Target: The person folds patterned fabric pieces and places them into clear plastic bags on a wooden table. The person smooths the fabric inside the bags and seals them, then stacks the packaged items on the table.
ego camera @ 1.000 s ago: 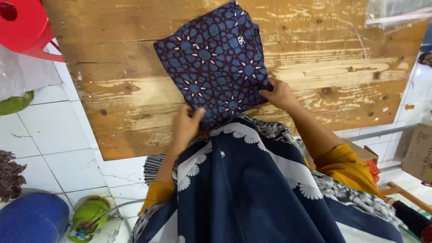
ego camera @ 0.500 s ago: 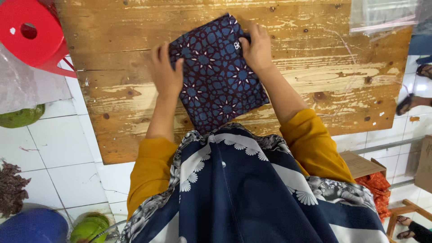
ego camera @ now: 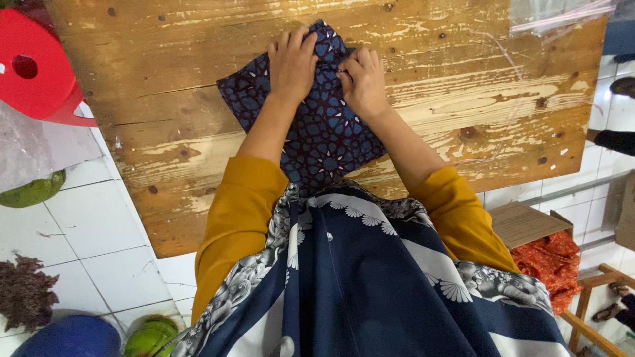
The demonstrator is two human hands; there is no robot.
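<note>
status: one folded cloth, dark blue with a star-and-lattice print, lies flat on the worn wooden bench, near the middle of the bench top and turned at a slant to its edges. the cloth already forms a compact, roughly square packet, so by judgement the folding is well advanced. what appears to remain is setting the far edge, where both hands work, and flattening the packet. no finished stack of cloths is visible, so how many pieces are done cannot be told.

left hand: palm down on the far left part of the cloth, fingers together and curled over its far edge. the grip is pressed onto the fabric rather than spread.

right hand: just beside the left hand, touching the same cloth. thumb and fingertips are drawn together and pinch a small ridge of fabric near the far corner.

count:
- folded cloths on the bench: one.
- hands at work: two, both the person's own.
- red plastic stool: one, at the left end of the bench.
- clear plastic bags: one at the far right corner, one on the floor at left.
- cardboard box: one, on the tiled floor at right, with orange patterned fabric just beside it.
- green round objects: at least two at left.
</note>
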